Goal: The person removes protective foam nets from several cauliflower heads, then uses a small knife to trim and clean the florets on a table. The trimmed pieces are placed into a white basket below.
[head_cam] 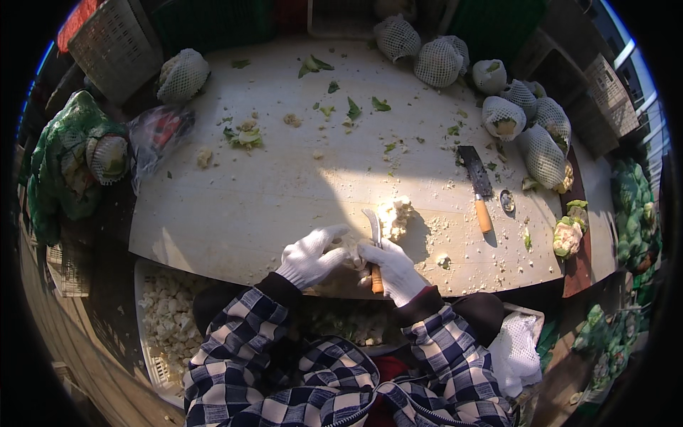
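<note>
My left hand (314,257), in a white knit glove, curves its fingers around a pale piece of cauliflower (349,252). My gloved right hand (394,271) grips a small curved knife (376,272) by its wooden handle, blade pointing away from me, right beside that piece. Just beyond the knife, a larger chunk of cauliflower (395,218) lies in sunlight on the pale work table (256,203). Farther right rests a cleaver (476,173) with a wooden handle, near a small round metal object (507,200).
Cauliflowers in foam nets (503,118) line the table's right and far edges; another (183,76) sits far left. Trimmed heads (568,237) lie at the right edge. Leaf scraps (314,65) and crumbs are scattered about. A white crate (155,368) of florets stands below left.
</note>
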`<action>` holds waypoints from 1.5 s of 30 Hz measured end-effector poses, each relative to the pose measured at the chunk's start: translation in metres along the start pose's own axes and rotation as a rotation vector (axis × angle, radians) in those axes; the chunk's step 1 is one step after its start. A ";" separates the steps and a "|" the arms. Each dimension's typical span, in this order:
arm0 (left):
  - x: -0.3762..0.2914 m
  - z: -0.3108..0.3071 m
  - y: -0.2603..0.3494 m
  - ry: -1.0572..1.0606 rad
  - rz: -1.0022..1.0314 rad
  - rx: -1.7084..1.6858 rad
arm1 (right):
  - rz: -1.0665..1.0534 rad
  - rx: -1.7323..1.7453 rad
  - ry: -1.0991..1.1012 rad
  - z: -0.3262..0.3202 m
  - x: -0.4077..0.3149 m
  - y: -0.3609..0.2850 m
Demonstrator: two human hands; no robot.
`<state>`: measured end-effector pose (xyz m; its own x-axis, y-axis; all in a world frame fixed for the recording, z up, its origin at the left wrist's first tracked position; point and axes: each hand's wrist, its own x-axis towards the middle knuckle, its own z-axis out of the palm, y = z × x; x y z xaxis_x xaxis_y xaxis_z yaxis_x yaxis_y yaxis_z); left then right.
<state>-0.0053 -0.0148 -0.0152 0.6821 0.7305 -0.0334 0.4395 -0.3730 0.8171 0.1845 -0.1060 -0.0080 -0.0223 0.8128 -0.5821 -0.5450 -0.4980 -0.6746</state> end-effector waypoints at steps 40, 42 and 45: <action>-0.020 0.023 0.012 0.144 -0.009 0.388 | -0.468 -1.218 0.396 0.018 -0.057 0.042; -0.020 0.024 0.011 0.148 -0.008 0.380 | -0.415 -1.222 0.397 0.018 -0.055 0.042; -0.020 0.024 0.010 0.150 -0.001 0.364 | -0.340 -1.246 0.402 0.014 -0.049 0.046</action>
<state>-0.0001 -0.0469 -0.0205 0.6006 0.7963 0.0726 0.6368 -0.5313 0.5587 0.1490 -0.1645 -0.0040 0.3217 0.9127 -0.2518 0.6467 -0.4061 -0.6457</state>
